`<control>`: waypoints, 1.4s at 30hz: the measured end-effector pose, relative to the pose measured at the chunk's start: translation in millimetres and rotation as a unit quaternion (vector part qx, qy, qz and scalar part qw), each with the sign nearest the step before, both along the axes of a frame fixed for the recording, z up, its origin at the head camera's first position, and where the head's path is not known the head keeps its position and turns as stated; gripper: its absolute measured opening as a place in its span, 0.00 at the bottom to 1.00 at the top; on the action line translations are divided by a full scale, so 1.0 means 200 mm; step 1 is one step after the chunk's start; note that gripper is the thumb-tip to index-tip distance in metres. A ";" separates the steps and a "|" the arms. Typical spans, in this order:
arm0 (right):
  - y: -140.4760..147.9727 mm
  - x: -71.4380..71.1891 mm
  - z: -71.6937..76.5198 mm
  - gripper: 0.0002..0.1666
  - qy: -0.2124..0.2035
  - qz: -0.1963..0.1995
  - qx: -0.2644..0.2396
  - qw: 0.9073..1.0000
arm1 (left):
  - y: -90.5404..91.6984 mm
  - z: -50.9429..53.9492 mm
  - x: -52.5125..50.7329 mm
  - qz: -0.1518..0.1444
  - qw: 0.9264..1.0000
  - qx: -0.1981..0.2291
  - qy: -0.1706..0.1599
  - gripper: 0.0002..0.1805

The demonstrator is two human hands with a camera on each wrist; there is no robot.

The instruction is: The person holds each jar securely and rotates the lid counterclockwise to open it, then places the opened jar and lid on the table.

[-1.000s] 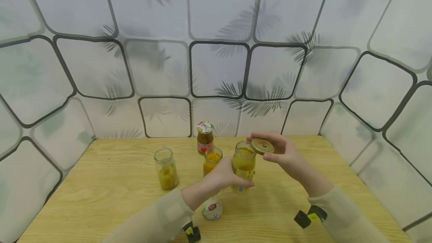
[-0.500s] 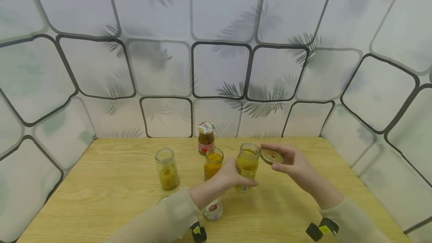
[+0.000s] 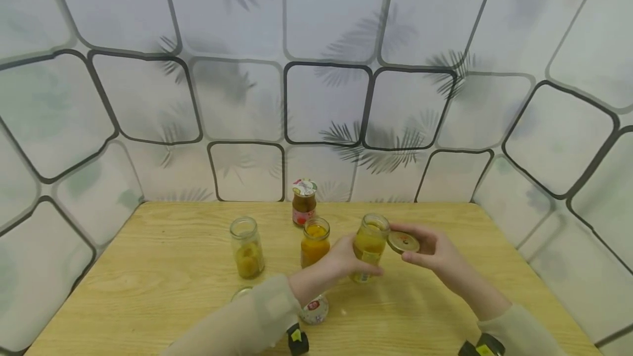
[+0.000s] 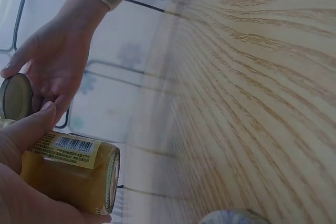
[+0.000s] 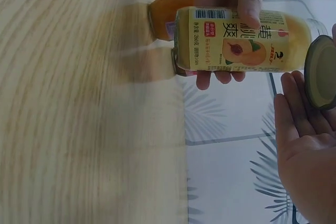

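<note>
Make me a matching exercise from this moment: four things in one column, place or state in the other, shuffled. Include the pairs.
Things
1. Yellow-labelled jar
2. Gold lid
3. Pink-labelled jar
4. Loose white lid

Place or state
A. On the table, by the left sleeve
B. Held in the right hand
C. At the back of the table, top covered
D. Held in the left hand, mouth uncovered

Pairs
1-D, 2-B, 3-C, 4-A

head: above, forward-down, farthest | wrist views: close, across table (image 4: 252, 103) | all share: peach jar (image 5: 247, 53), lid (image 5: 320, 72)
</note>
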State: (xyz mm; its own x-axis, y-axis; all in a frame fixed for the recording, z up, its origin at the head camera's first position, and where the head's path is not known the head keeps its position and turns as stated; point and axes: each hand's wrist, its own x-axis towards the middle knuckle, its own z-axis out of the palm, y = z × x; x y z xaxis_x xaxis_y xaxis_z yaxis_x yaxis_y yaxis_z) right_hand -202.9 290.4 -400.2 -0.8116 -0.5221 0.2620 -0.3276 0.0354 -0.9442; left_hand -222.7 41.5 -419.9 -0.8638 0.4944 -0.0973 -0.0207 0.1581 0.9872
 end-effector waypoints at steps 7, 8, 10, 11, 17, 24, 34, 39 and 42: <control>0.01 0.01 -0.04 0.30 0.002 -0.008 -0.005 1.000 | 0.03 -0.04 -0.01 0.003 1.000 0.000 -0.006 0.30; 0.02 0.01 -0.05 0.30 0.002 -0.011 -0.004 1.000 | 0.04 -0.05 -0.01 0.000 1.000 0.002 -0.007 0.31; 0.03 0.01 -0.06 0.29 -0.001 -0.019 -0.002 1.000 | 0.05 -0.05 -0.02 -0.003 1.000 0.006 -0.008 0.31; 0.03 0.01 -0.07 0.29 -0.002 -0.022 -0.001 1.000 | 0.05 -0.05 -0.02 -0.005 1.000 0.005 -0.007 0.32; 0.05 0.01 -0.09 0.30 -0.004 -0.032 -0.002 0.999 | 0.08 -0.07 -0.04 -0.006 1.000 0.006 -0.013 0.34; 0.04 0.02 -0.11 0.30 -0.006 -0.055 0.005 0.998 | 0.11 -0.11 -0.06 0.011 1.000 0.008 -0.004 0.33; 0.02 0.08 -0.18 0.32 -0.035 -0.132 0.062 0.989 | 0.13 -0.13 -0.07 0.047 0.999 -0.010 0.006 0.32; 0.01 0.10 -0.23 0.33 -0.077 -0.139 0.096 0.983 | 0.14 -0.14 -0.07 0.055 0.998 -0.005 0.008 0.31; 0.00 0.12 -0.26 0.33 -0.077 -0.135 0.123 0.980 | 0.14 -0.15 -0.07 0.058 0.998 0.001 0.006 0.31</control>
State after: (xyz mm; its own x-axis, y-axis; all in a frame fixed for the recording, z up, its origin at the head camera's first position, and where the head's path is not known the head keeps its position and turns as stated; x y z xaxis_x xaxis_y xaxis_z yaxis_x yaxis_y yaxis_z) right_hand -179.8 289.6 -451.5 -0.9491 -0.3143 0.0192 -0.1295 0.3338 -0.9337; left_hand -237.1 69.0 -450.0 -0.9161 0.3916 -0.0863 -0.0271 0.1543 0.9877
